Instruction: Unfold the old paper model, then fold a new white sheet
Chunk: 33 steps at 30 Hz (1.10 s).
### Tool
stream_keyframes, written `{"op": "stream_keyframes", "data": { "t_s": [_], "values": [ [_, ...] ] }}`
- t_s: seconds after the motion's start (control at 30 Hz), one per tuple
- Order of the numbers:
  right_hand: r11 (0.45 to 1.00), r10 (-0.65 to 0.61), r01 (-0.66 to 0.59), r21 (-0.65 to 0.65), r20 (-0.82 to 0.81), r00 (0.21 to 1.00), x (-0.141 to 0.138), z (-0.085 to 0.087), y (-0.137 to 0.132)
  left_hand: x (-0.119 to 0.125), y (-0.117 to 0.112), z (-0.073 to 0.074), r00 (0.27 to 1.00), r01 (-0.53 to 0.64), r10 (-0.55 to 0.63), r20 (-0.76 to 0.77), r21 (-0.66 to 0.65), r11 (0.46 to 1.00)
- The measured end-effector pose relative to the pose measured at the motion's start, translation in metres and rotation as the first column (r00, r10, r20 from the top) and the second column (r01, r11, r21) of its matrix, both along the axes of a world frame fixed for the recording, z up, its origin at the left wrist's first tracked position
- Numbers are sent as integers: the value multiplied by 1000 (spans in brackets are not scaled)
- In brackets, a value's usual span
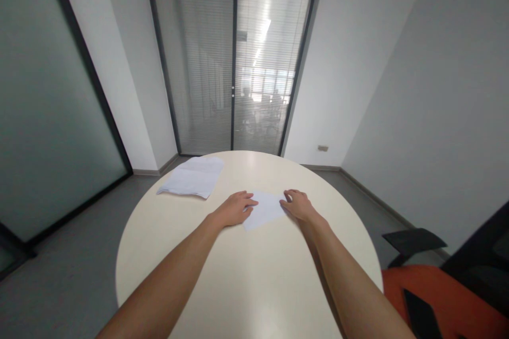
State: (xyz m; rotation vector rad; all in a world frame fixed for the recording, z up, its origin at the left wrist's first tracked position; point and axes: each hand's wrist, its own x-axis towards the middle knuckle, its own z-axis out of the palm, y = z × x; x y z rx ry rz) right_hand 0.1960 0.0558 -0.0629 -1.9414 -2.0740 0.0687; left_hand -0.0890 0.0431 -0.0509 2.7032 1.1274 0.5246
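A small folded white paper (265, 210) lies near the middle of the round cream table (246, 275). My left hand (235, 208) rests on the paper's left edge, fingers stretched flat and pressing down. My right hand (299, 204) presses on the paper's right edge, fingers bent a little but lying on the sheet. Neither hand lifts the paper off the table.
A larger creased white sheet (193, 177) lies at the table's far left. An orange and black chair (445, 286) stands at the lower right. Glass doors with blinds (233, 63) face me; grey floor surrounds the table.
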Motion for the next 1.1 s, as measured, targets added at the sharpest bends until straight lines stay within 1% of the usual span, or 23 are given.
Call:
{"op": "stream_keyframes", "data": {
  "t_s": [0.2, 0.4, 0.7, 0.9, 1.1],
  "values": [
    [999, -40, 42, 31, -54, 998, 0, 0, -1, 0, 1, -1, 1000, 14, -14, 26, -2, 1000],
    [999, -14, 16, 39, -69, 998, -1, 5, -5, -1, 2, -3, 1000, 25, -25, 17, 10, 1000],
    [998, -37, 40, 41, -61, 997, -6, 9, -9, 0, 0, 0, 1000, 22, -22, 18, 12, 1000],
    [999, -20, 23, 48, -55, 998, -6, 8, -8, -1, 1, -1, 999, 29, -30, 39, 9, 1000],
    [999, 28, -23, 49, -85, 996, -7, 8, -6, -1, 1, -1, 999, 22, -22, 46, -2, 1000]
  ]
}}
